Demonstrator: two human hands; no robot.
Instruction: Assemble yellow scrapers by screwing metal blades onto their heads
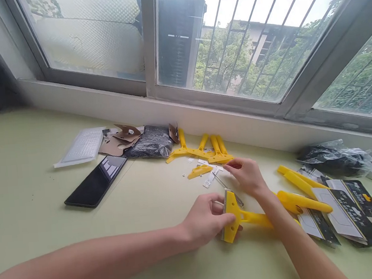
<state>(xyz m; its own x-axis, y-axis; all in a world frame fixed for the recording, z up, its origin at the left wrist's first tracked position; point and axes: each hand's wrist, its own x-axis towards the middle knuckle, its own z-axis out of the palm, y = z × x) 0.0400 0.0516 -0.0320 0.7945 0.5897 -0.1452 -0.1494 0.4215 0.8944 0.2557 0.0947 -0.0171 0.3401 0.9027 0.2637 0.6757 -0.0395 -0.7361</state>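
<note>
Right of the phone (96, 182), left hand (202, 221) grips scraper (237, 215) by its head, long axis pointing away from the phone. Right hand (246, 175), also right of phone, narrow, contents unclear, is the nearer one to the scraper pair (220, 158).

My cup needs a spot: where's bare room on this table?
Bare: the table left of the phone, and between phone and left forearm. Crowded: the right side, with packets, and along the window wall, with a black bag and yellow scraper parts.
</note>
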